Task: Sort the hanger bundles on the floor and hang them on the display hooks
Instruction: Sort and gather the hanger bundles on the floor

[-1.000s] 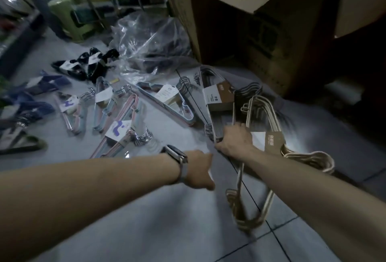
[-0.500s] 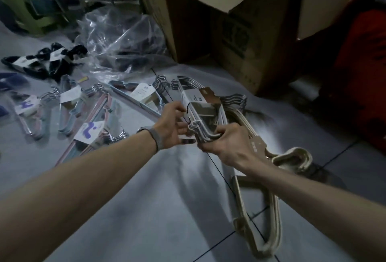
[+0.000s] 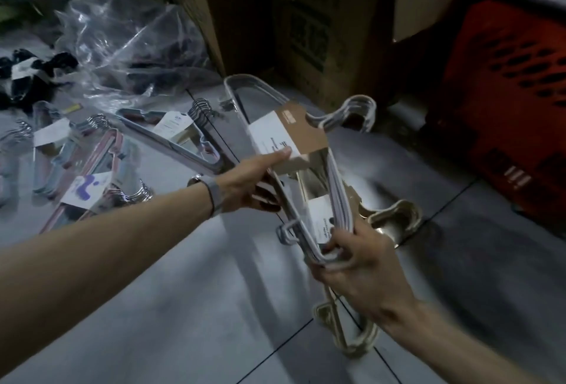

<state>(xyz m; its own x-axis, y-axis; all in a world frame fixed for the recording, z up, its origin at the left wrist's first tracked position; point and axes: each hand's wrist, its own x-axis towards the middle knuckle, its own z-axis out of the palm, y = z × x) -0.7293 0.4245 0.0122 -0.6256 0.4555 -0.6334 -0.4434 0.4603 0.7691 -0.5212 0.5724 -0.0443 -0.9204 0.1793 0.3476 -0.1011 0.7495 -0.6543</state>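
Grey floor (image 3: pixel 183 307) tiles fill the dim scene, with a big cardboard box (image 3: pixel 306 31) standing at the back and a red crate (image 3: pixel 505 92) to its right. Two bare arms reach in from the bottom edge.

Between them a white bundle (image 3: pixel 338 190) of hangers is held off the floor. It is tilted, with its hooks (image 3: pixel 358 111) pointing up toward the box and its card sleeve (image 3: pixel 288 135) facing the camera. The left grip (image 3: pixel 245 183), with a grey wristband (image 3: pixel 213 197) behind it, pinches the white bundle at the sleeve, thumb flat on the white part of the card and fingers curled beneath. The right grip (image 3: pixel 361 270) is clamped on the white bundle's near corner, fingers wrapped round the stacked arms.

Below it a beige bundle (image 3: pixel 395 221) lies on the tiles. Its hook end shows to the right of the white bundle and its other end sticks out under the right wrist.

More bundles lie on the floor to the left. A grey bundle (image 3: pixel 171 138) with a white tag is just beside the left grip. A pink bundle (image 3: pixel 101 163) with a purple-marked card lies above the left forearm. A pale blue bundle (image 3: pixel 52 144) lies further left, and a black bundle (image 3: pixel 30 74) is near the left edge. A crumpled clear bag (image 3: pixel 122 40) sits between the black bundle and the box; the dark things inside it cannot be made out.
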